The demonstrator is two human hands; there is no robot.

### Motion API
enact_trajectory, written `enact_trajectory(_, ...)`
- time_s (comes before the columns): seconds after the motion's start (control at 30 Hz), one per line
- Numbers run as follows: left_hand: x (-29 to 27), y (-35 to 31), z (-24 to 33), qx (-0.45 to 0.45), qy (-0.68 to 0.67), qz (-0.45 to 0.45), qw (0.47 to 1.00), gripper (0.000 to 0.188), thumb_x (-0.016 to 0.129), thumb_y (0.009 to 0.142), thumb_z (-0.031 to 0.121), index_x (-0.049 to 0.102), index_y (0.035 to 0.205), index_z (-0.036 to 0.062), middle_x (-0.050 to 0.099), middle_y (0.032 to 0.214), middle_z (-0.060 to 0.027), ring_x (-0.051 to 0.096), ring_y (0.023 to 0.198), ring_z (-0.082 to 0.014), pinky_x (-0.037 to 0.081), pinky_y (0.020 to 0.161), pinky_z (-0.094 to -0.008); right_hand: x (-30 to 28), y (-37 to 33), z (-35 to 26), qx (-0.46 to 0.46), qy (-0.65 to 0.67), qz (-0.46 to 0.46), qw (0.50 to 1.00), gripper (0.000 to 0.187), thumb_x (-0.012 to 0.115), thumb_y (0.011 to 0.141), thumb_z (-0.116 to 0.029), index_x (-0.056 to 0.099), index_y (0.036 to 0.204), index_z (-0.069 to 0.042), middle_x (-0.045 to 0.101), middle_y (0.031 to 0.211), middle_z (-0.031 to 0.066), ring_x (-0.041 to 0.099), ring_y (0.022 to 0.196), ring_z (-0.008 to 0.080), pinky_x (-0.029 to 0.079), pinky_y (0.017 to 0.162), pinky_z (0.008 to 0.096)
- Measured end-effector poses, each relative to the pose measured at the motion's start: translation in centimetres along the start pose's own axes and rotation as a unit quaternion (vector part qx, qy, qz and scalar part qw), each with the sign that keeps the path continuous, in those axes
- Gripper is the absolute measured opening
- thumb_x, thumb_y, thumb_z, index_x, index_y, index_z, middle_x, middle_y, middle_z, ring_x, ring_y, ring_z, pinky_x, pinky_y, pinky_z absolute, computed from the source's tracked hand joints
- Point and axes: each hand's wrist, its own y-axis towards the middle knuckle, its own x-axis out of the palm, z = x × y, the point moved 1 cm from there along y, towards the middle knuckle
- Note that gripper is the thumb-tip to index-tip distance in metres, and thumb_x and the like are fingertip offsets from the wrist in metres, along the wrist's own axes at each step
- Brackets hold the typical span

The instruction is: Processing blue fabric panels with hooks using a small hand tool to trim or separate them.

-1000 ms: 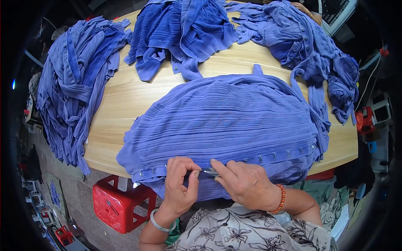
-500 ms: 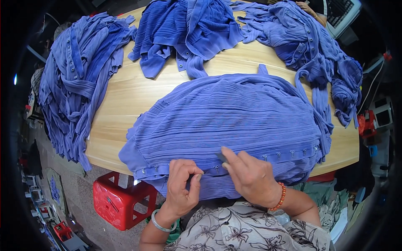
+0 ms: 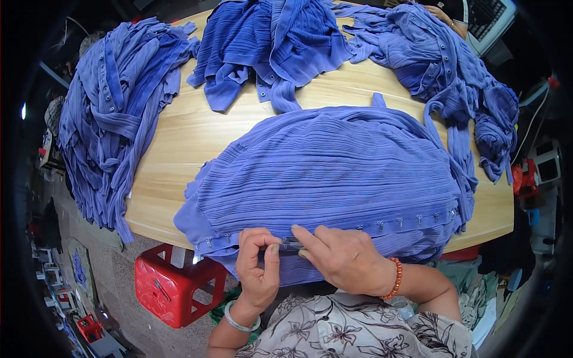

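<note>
A ribbed periwinkle-blue cardigan (image 3: 334, 161) lies spread in front of me on the table. Along its near side runs a front band (image 3: 412, 221) dotted with small silvery fastenings that trail thread-like ends. My left hand (image 3: 258, 262) is closed in a pinch at this band; what lies between thumb and forefinger is too small to make out. Close beside its fingertips, my right hand (image 3: 346, 256) grips a small dark metal tool (image 3: 293, 243), mostly hidden by the fingers and similar to thread snips. The tool's tip almost meets the left fingertips.
More blue cardigans lie heaped on the wooden table (image 3: 173, 173): one pile (image 3: 107, 125) at left, one (image 3: 268, 48) at the far middle, one (image 3: 436, 59) at right. Another person's hand (image 3: 439, 13) rests at the far right. A red stool (image 3: 158, 286) stands below the table's left edge.
My right hand has moved left with the dark tool, bringing it up to my left fingertips. The left hand stays pinched at the band, nearly in place.
</note>
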Motion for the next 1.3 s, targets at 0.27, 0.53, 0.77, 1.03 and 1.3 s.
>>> enact_trajectory(0.27,-1.8,-1.3,1.7,0.062,0.001,-0.065,0.996,0.012,0.064,0.084,-0.004,0.064,0.093,0.0034,0.06,0.09,-0.0109,0.056,0.086,-0.0271,0.043,0.082,-0.0366,0.0,0.0,0.3,0.012,-0.01,0.006,1.0,0.038,0.068,0.092,-0.018,0.061,0.126,-0.003,0.055,0.077,0.007,0.062,0.062,0.0212,0.05,0.054,0.0339)
enact_trajectory(0.53,-14.7,-5.7,-3.7,-0.028,0.682,0.104,0.723,0.027,0.075,0.083,0.015,0.053,0.073,0.0045,0.053,0.077,-0.0134,0.053,0.081,-0.0363,0.039,0.075,-0.0484,-2.5,-2.9,4.1,0.148,0.001,0.072,0.986,0.044,0.072,0.089,-0.011,0.061,0.131,-0.006,0.066,0.085,0.0097,0.064,0.064,0.0266,0.05,0.055,0.0351)
enact_trajectory(0.77,-5.1,-1.4,1.5,0.063,0.264,0.051,0.961,0.021,0.077,0.078,0.001,0.069,0.097,0.005,0.064,0.097,-0.0121,0.059,0.092,-0.0305,0.046,0.082,-0.0407,-2.1,-3.1,4.3,0.157,-0.004,0.068,0.985,0.042,0.071,0.09,-0.01,0.061,0.131,-0.006,0.069,0.094,0.0114,0.069,0.074,0.028,0.053,0.062,0.0351)
enact_trajectory(1.03,2.2,2.6,0.9,0.116,0.324,-0.051,0.938,0.023,0.08,0.079,0.013,0.067,0.097,0.0085,0.058,0.094,-0.0059,0.053,0.093,-0.0277,0.036,0.08,-0.0421,-1.6,-3.7,4.9,0.13,0.0,0.093,0.987,0.041,0.07,0.092,-0.015,0.06,0.131,-0.006,0.068,0.092,0.0102,0.068,0.071,0.0289,0.053,0.059,0.0368)
enact_trajectory(1.3,1.9,2.3,1.1,0.1,0.278,-0.069,0.953,0.016,0.075,0.079,0.004,0.065,0.089,0.009,0.059,0.09,-0.0053,0.054,0.09,-0.0269,0.036,0.08,-0.0404,-1.6,-3.5,5.3,0.133,0.016,0.095,0.986,0.041,0.072,0.09,-0.013,0.062,0.129,-0.005,0.069,0.089,0.011,0.067,0.07,0.0283,0.052,0.059,0.0357)
